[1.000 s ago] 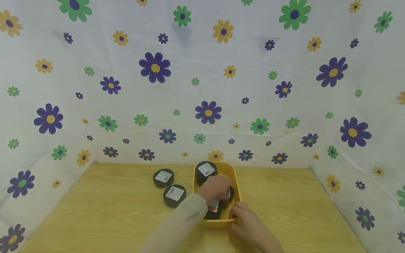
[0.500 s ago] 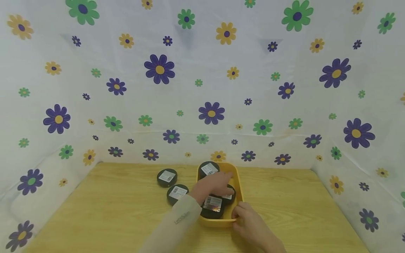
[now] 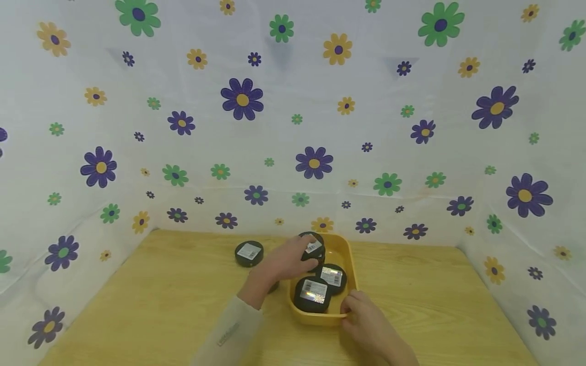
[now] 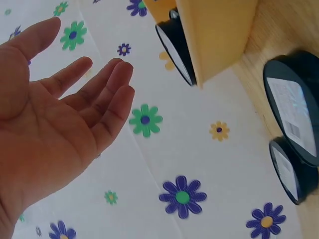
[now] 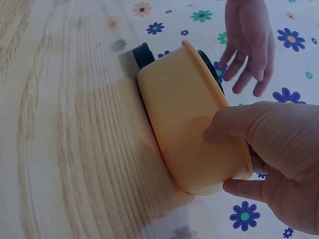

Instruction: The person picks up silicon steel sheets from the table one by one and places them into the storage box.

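In the head view a yellow plastic bin (image 3: 354, 277) stands on the table, with several round black tubs inside, flat with white labels on top. One tub (image 3: 313, 294) lies at the near left and another (image 3: 333, 277) beside it. A further tub (image 3: 313, 245) sits higher at the back left, apparently on top of another. Above the bin's left side hovers my left hand (image 3: 284, 260), palm bare and fingers loosely spread in the left wrist view, touching nothing there. My right hand (image 3: 368, 325) grips the bin's near right corner, thumb (image 5: 227, 127) on the outer wall.
Left of the bin a black tub (image 3: 249, 253) rests on the wooden table (image 3: 160, 305). A second loose tub (image 3: 273, 287) is mostly hidden behind my left forearm. A white flowered cloth (image 3: 293, 127) encloses the back and both sides.
My left hand has drawn back leftward from over the right tub, uncovering its label. My right hand keeps its grip on the bin. The head view has turned slightly left.
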